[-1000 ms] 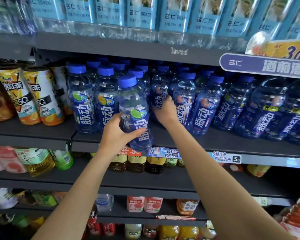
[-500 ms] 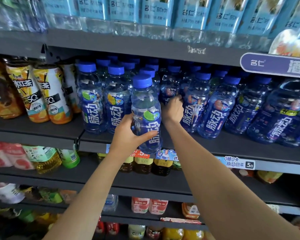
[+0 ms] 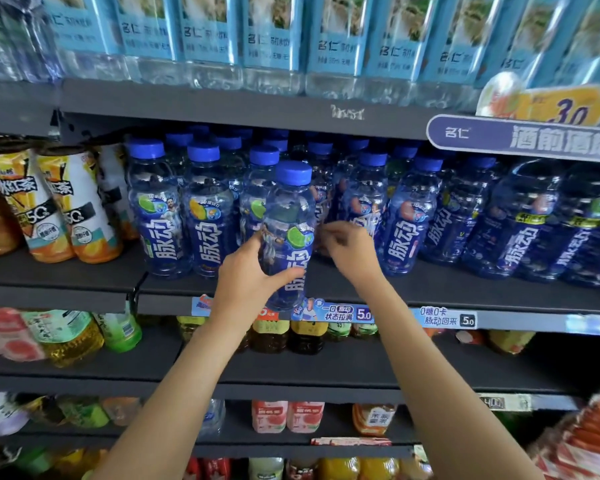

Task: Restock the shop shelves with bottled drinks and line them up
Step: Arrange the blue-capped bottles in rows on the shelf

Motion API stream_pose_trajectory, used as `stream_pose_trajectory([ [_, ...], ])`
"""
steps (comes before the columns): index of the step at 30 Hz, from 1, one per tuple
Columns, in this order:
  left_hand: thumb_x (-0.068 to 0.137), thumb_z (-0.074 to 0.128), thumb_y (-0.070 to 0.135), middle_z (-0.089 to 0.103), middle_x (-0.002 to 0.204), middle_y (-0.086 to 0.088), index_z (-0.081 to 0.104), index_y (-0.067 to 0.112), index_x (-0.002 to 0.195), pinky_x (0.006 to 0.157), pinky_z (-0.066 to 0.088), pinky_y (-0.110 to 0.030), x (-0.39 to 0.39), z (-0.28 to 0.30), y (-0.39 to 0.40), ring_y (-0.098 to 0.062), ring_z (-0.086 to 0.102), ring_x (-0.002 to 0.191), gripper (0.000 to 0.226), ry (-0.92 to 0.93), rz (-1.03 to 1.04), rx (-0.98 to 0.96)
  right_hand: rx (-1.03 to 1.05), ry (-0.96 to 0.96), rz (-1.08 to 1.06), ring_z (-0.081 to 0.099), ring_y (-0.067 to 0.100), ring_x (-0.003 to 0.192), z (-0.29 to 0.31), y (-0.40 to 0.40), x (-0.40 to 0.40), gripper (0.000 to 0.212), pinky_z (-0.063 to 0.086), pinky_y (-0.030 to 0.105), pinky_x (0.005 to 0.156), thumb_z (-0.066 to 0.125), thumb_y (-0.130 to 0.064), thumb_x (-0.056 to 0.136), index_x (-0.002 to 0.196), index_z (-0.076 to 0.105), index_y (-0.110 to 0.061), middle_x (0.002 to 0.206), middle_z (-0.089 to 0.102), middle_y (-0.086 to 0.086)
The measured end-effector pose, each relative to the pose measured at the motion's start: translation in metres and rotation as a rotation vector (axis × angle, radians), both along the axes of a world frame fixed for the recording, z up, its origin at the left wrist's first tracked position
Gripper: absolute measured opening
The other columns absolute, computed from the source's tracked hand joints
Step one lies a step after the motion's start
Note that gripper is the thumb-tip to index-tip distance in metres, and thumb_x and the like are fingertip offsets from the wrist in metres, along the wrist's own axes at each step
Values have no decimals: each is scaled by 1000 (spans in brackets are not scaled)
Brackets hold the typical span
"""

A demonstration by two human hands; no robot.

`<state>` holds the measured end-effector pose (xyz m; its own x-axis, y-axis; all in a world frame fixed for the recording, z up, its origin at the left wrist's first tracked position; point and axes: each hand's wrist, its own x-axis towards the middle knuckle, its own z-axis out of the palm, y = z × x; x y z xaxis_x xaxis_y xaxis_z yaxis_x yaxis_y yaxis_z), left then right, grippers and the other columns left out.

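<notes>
The middle shelf (image 3: 430, 289) carries rows of blue-capped drink bottles (image 3: 406, 216), with a bare slot at its front edge between two of the rows. Upright in front of that slot is the held bottle (image 3: 289, 216), long axis vertical, its base at the shelf lip. The left hand (image 3: 248, 282) is the nearer one, its fingers wrapped round the bottle's lower body. The right hand (image 3: 352, 251) hovers just right of it, fingers loosely curled on nothing I can make out.

Left hand (image 3: 248, 282) in curled grip; right hand (image 3: 352, 252) loosely curled.
</notes>
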<state>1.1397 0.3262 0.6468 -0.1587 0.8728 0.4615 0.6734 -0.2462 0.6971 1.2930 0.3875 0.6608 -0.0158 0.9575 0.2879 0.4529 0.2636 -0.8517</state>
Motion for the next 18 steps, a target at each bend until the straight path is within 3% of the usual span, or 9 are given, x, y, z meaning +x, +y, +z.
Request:
stream_pose_trajectory([
  [3, 69, 74, 48, 68, 102, -6, 54, 7, 112, 82, 50, -37, 10, 3, 0, -23, 63, 95, 63, 94, 24, -30, -205, 393, 212, 66, 19, 83, 3, -11, 13, 22, 56, 28, 81, 42, -5, 98, 111, 58, 2, 96, 67, 13],
  [6, 71, 72, 48, 67, 103, -8, 52, 5, 114, 81, 49, -35, 27, 3, 3, -25, 62, 96, 64, 111, -8, -34, -198, 418, 284, 64, 6, 73, 8, -14, 17, 26, 52, 21, 70, 36, -2, 98, 98, 61, -9, 82, 68, -1],
  [9, 75, 69, 46, 64, 103, -8, 46, 5, 124, 76, 43, -28, 42, 5, 11, -25, 60, 97, 67, 79, -35, -76, -217, 497, 301, 63, 4, 72, 9, -17, 25, 36, 47, 22, 73, 31, 6, 91, 93, 61, -12, 75, 68, -7],
  [11, 77, 67, 46, 63, 107, -11, 44, 2, 125, 77, 43, -30, 47, 7, 20, -27, 59, 100, 68, 91, -25, -107, -216, 395, 361, 62, 10, 93, 6, -19, 32, 45, 50, 20, 79, 34, 12, 86, 119, 55, -10, 100, 66, -2],
  [14, 82, 61, 48, 63, 108, -13, 39, 3, 129, 73, 43, -30, 45, 10, 31, -28, 60, 100, 68, 209, 2, -166, -210, 54, 359, 54, 16, 110, -4, -22, 34, 73, 50, 19, 83, 54, 8, 86, 145, 21, -19, 128, 51, 5],
  [16, 86, 59, 44, 64, 110, -11, 36, 7, 136, 75, 46, -31, 37, 11, 31, -27, 61, 100, 66, 287, 25, -158, -168, -84, 261, 51, 20, 116, -11, -21, 27, 89, 46, 27, 90, 69, -6, 81, 148, 12, -22, 131, 49, 5],
  [18, 89, 58, 32, 68, 107, -6, 37, 10, 139, 82, 51, -36, 28, 10, 21, -23, 64, 97, 58, 249, 61, -56, -88, -162, 124, 55, 23, 112, -15, -18, 20, 91, 45, 33, 92, 74, -16, 78, 147, 16, -20, 122, 56, 6],
])
